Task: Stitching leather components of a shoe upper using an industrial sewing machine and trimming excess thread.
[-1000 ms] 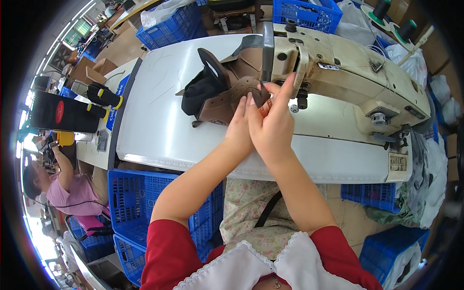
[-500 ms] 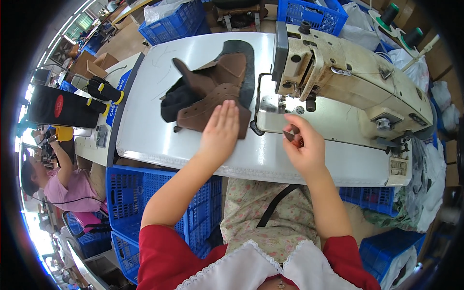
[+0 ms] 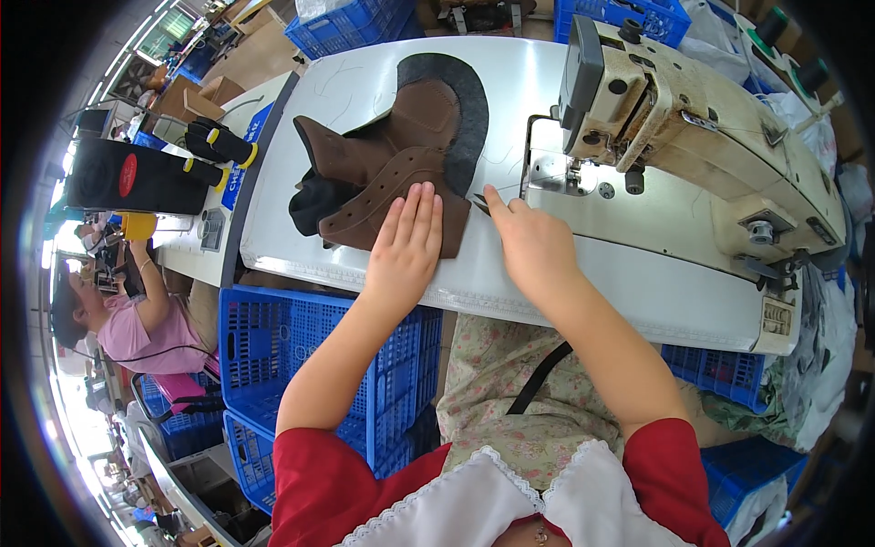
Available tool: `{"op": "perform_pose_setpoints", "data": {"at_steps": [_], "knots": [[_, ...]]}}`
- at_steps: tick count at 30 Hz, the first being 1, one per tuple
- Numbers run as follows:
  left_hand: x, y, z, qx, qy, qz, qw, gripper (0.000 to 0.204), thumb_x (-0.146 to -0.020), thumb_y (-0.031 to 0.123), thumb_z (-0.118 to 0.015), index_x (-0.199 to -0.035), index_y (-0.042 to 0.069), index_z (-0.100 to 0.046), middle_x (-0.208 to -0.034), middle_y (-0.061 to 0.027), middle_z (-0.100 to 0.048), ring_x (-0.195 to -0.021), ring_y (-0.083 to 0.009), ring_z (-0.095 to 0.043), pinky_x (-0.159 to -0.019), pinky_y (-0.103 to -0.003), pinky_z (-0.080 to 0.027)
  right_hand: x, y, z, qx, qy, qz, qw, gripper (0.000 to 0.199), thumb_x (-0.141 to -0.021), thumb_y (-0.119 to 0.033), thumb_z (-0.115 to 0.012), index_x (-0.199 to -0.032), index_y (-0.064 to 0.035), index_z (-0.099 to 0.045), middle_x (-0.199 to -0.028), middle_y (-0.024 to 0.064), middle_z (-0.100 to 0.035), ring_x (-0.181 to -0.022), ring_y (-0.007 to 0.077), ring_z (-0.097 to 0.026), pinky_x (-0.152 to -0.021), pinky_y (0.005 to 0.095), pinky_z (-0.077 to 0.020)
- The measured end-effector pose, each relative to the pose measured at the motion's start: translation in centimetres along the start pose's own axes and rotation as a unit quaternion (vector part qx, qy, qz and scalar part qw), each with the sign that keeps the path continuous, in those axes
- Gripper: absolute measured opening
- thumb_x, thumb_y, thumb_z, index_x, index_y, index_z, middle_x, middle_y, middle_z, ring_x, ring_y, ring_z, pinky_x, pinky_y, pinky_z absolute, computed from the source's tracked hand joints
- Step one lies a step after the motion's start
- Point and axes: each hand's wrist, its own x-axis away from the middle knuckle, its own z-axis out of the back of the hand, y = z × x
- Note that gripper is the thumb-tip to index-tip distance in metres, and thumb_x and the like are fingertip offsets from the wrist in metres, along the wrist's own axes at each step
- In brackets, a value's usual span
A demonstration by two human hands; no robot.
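Observation:
A brown leather shoe upper (image 3: 424, 118) lies on the white sewing table, with a row of eyelet holes along its near flap. Black lining (image 3: 321, 202) shows at its left end, and a curved black piece (image 3: 470, 114) borders it at the far right. My left hand (image 3: 406, 244) rests flat on the near flap, fingers stretched out together. Beside the upper's right edge, my right hand (image 3: 536, 242) is closed round small thread snips (image 3: 480, 201). Their dark pointed blades point left toward the leather; the handle is hidden in my fingers.
To the right stands a sewing machine (image 3: 693, 128), its needle area (image 3: 576, 173) just beyond my right hand. Blue crates (image 3: 314, 365) sit below the table's front edge. At the left, a person in a pink shirt (image 3: 150, 337) sits by another machine (image 3: 128, 178).
My right hand has moved left from near the machine to the upper's edge, bringing the snips there. The left hand stays flat on the leather; the whole view has shifted slightly.

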Motion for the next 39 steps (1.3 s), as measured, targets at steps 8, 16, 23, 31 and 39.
{"op": "perform_pose_setpoints", "data": {"at_steps": [8, 16, 23, 31, 39], "knots": [[-0.2, 0.1, -0.1, 0.0, 0.002, -0.001, 1.0, 0.056, -0.086, 0.016, -0.047, -0.137, -0.008, -0.047, -0.146, -0.021, -0.045, -0.139, -0.031, -0.04, -0.117, -0.042, -0.028, -0.9, 0.3, -0.9, 0.006, 0.021, 0.016, 1.0, 0.049, -0.083, -0.006, -0.055, -0.132, -0.0046, -0.056, -0.084, 0.0105, -0.063, -0.073, 0.0262, -0.068, -0.06, 0.0385, -0.0554], [1.2, -0.2, -0.1, -0.003, -0.004, 0.008, 1.0, 0.055, -0.086, 0.016, -0.047, -0.136, -0.006, -0.048, -0.147, -0.0194, -0.045, -0.14, -0.0296, -0.039, -0.117, -0.042, -0.027, -0.2, 0.3, 3.0, -0.259, 0.071, -0.091, 0.959, 0.037, -0.087, -0.012, -0.064, -0.123, -0.0078, -0.056, -0.086, 0.0119, -0.066, -0.077, 0.0287, -0.067, -0.069, 0.0396, -0.0523], [1.3, -0.1, 0.1, -0.007, 0.006, 0.001, 1.0, 0.055, -0.085, 0.016, -0.047, -0.136, -0.006, -0.048, -0.145, -0.0194, -0.047, -0.139, -0.0296, -0.041, -0.117, -0.042, -0.028, -2.5, -0.6, 3.3, -0.359, 0.04, -0.114, 0.925, 0.033, -0.084, -0.015, -0.071, -0.11, -0.0044, -0.054, -0.08, 0.0118, -0.066, -0.076, 0.0287, -0.067, -0.069, 0.0394, -0.0519], [1.4, -0.1, 0.2, -0.009, 0.004, -0.004, 1.0, 0.056, -0.085, 0.017, -0.047, -0.136, -0.006, -0.048, -0.145, -0.0201, -0.047, -0.138, -0.0301, -0.042, -0.117, -0.042, -0.028, -4.0, -0.4, 1.6, -0.367, 0.064, -0.129, 0.919, 0.034, -0.083, -0.016, -0.072, -0.108, -0.0038, -0.054, -0.078, 0.0112, -0.065, -0.075, 0.0277, -0.067, -0.07, 0.0388, -0.0521], [1.4, -0.2, 0.1, -0.023, 0.014, -0.006, 1.0, 0.054, -0.084, 0.02, -0.049, -0.132, -0.005, -0.053, -0.144, -0.0188, -0.048, -0.138, -0.0298, -0.041, -0.117, -0.041, -0.027, -4.7, -0.6, 1.7, -0.369, 0.073, -0.136, 0.917, 0.031, -0.082, -0.013, -0.073, -0.102, -0.0015, -0.052, -0.078, 0.0133, -0.066, -0.074, 0.0281, -0.067, -0.07, 0.0378, -0.0525]]}}
